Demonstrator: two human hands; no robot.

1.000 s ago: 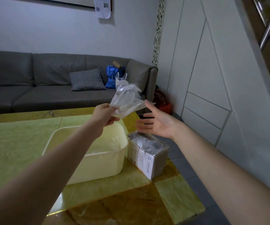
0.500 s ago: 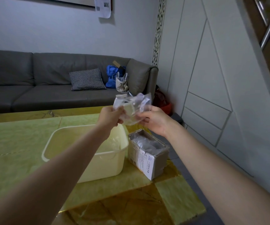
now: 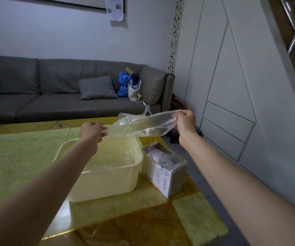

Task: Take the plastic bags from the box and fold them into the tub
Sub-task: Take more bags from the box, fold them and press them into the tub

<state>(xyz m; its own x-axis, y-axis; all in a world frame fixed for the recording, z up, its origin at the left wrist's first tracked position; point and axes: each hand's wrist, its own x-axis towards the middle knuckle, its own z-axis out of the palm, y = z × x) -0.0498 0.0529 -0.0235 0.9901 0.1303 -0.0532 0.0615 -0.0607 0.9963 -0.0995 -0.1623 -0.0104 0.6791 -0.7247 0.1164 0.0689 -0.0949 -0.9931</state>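
Plastic bag (image 3: 143, 126), clear, crinkled, taut between both hands' grip

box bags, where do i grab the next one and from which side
Pinch the crumpled top layer of the bags from straight above: the box is open only at its top. The right hand is nearer, since the box stands right of the tub.

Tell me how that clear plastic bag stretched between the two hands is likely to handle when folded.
The plastic bag sags and wrinkles between the left hand and right hand, so it is probably floppy and won't hold a crease well. It looks thin and see-through, so likely very light and perhaps slippery; it may spring open in the tub.
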